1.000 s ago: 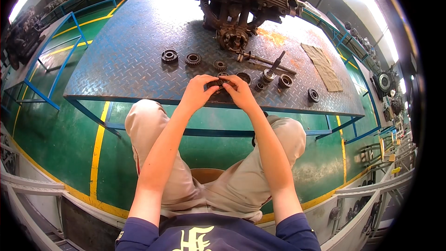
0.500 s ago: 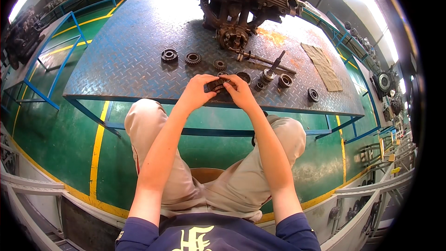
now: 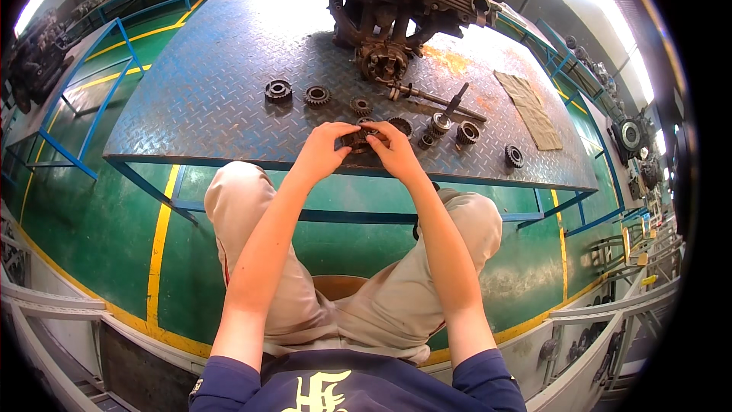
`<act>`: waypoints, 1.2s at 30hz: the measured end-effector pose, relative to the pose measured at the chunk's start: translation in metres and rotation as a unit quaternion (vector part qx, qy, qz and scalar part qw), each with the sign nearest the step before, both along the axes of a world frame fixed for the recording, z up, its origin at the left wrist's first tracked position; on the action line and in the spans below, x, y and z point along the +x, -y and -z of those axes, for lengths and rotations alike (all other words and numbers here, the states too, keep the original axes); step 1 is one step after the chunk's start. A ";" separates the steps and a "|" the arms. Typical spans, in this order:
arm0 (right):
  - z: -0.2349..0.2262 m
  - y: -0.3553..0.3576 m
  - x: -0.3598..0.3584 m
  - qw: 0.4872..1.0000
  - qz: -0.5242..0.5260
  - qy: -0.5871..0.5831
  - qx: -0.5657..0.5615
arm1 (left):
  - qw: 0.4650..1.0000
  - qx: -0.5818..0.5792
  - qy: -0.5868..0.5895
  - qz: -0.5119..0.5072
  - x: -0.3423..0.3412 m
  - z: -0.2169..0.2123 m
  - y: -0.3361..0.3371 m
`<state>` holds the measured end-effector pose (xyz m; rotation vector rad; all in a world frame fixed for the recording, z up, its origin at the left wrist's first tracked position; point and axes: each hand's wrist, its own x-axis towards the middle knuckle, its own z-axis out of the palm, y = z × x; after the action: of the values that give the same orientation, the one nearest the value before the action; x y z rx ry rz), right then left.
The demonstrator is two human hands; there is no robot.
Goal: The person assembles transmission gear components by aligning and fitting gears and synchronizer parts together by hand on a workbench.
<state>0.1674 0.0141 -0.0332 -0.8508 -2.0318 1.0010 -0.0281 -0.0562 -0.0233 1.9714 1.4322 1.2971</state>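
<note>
**Both hands closing on a small gear at the table's near edge**

Head view: the left hand and right hand are meeting over a dark gear, fingers pinching it from both sides just above the near edge of the table. The hands are together, clamped on the gear, which is mostly hidden by the fingertips.

Judging from the grip, the gear is sitting past the table's lip, so a slip on an oily surface could be dropping it onto the green floor or the person's lap.

The table is blue steel tread plate, raised diamonds catching the light. More toothed gears are lying in a loose row to the far left, round, dark and greasy. A splined shaft is lying to the right, near a flat brown rag. At the far edge a rusty cast engine block is standing.
</note>
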 end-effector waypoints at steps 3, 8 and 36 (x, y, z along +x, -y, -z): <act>0.001 0.000 0.000 1.000 0.000 0.000 0.001 | 1.000 -0.001 -0.004 -0.002 0.000 -0.002 0.001; 0.001 0.000 0.000 1.000 -0.002 -0.003 -0.001 | 1.000 -0.011 0.012 0.001 0.001 -0.001 0.001; 0.001 0.004 0.001 0.999 0.011 0.002 0.040 | 0.999 -0.007 0.044 -0.010 0.004 0.002 0.000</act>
<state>0.1685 0.0103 -0.0338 -0.8322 -2.0481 0.9015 -0.0238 -0.0565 -0.0256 1.8715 1.4184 1.3606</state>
